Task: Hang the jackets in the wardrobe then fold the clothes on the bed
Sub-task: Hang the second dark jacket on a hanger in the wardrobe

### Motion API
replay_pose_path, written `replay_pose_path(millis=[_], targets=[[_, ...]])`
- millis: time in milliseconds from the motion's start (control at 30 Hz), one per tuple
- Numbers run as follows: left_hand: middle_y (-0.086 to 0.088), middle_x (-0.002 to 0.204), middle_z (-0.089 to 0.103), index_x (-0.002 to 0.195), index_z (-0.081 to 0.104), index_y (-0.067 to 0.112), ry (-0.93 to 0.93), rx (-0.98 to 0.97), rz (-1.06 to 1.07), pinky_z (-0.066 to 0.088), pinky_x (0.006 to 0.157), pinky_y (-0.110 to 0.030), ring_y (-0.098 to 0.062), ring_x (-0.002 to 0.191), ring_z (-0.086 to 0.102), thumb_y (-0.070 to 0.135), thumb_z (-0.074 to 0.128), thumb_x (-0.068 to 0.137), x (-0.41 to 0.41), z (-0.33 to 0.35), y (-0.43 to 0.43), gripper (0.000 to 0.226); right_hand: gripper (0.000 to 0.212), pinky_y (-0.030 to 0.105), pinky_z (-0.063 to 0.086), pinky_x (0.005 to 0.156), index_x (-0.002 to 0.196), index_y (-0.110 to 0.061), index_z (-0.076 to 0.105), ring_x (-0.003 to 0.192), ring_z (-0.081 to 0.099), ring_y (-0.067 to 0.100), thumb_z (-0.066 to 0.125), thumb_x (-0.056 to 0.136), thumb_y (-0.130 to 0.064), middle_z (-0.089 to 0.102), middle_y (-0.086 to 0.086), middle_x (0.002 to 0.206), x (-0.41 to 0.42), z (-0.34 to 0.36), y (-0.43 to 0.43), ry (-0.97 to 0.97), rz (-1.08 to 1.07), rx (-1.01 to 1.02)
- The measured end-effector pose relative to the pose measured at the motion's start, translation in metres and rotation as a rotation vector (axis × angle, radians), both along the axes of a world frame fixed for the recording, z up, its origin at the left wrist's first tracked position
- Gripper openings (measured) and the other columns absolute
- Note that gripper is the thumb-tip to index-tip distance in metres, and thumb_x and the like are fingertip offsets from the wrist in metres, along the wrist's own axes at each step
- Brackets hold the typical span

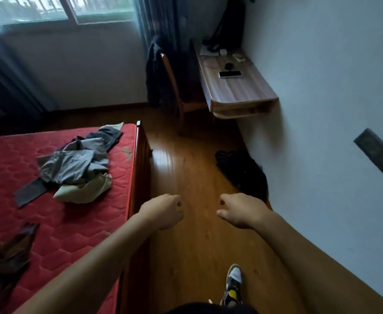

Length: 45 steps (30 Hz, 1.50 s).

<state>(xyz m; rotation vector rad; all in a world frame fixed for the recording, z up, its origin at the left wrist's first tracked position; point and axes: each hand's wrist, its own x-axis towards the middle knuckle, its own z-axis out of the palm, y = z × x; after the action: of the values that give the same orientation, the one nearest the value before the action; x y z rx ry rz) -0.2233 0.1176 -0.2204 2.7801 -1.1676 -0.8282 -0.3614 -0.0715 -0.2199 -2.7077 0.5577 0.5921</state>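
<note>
A dark jacket (156, 71) hangs over the back of a wooden chair (174, 87) by the desk. Another dark garment (242, 171) lies on the floor against the right wall. On the red mattress (77, 223) sits a heap of grey and cream clothes (77, 164), and a brownish garment (4, 252) lies at its near left. My left hand (163, 210) and my right hand (240, 209) are stretched out over the wooden floor, fingers loosely curled, each holding nothing. No wardrobe is in sight.
A wall-mounted wooden desk (238, 89) at the right carries a phone (230, 74) and small items, with a dark bag (226, 26) at its far end. Curtains (154, 21) flank the window (57, 10). My shoe (232, 284) stands on the floor between bed and wall.
</note>
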Motion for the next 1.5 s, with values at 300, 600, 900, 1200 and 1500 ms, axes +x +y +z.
replay_pose_path(millis=[300,600,900,1200,1500], targets=[[-0.002,0.112,0.061,0.117,0.061,0.020,-0.019,-0.035,0.230,0.053,0.081,-0.035,-0.022,0.099,0.062,0.043,0.053,0.095,0.104,0.024,-0.091,0.033,0.035,0.029,0.056,0.074,0.125,-0.025,0.053,0.093,0.063,0.014,0.049,0.101,-0.051,0.064,-0.003,0.114,0.158,0.024,-0.124,-0.007,0.256,-0.072],[0.000,0.106,0.060,0.117,0.061,0.021,0.047,-0.090,0.359,0.053,0.080,-0.036,-0.019,0.093,0.061,0.044,0.053,0.094,0.290,-0.016,-0.117,0.033,0.036,0.039,0.059,0.078,0.119,-0.028,0.054,0.096,0.063,0.018,0.050,0.097,-0.056,0.065,-0.003,0.115,0.369,-0.010,-0.160,0.048,0.380,-0.107],[0.000,0.114,0.059,0.121,0.058,0.023,0.081,-0.035,0.330,0.055,0.083,-0.038,-0.019,0.098,0.060,0.045,0.052,0.096,0.488,-0.014,-0.136,0.035,0.038,0.028,0.057,0.077,0.131,-0.026,0.051,0.100,0.065,0.016,0.050,0.101,-0.049,0.065,-0.003,0.121,0.567,0.001,-0.170,0.056,0.336,-0.081],[-0.003,0.118,0.059,0.124,0.057,0.020,0.088,-0.013,0.287,0.052,0.087,-0.039,-0.024,0.105,0.060,0.042,0.051,0.097,0.640,-0.021,-0.191,0.036,0.040,0.037,0.056,0.084,0.127,-0.028,0.054,0.103,0.063,0.018,0.052,0.097,-0.054,0.065,-0.002,0.121,0.719,-0.013,-0.232,0.152,0.255,-0.008],[-0.005,0.120,0.062,0.120,0.058,0.024,0.061,-0.010,0.352,0.046,0.080,-0.033,-0.025,0.106,0.061,0.042,0.050,0.092,0.813,-0.015,-0.288,0.034,0.043,0.038,0.054,0.090,0.129,-0.029,0.054,0.114,0.062,0.020,0.052,0.096,-0.056,0.064,-0.002,0.127,0.905,-0.017,-0.327,0.152,0.323,0.035]])
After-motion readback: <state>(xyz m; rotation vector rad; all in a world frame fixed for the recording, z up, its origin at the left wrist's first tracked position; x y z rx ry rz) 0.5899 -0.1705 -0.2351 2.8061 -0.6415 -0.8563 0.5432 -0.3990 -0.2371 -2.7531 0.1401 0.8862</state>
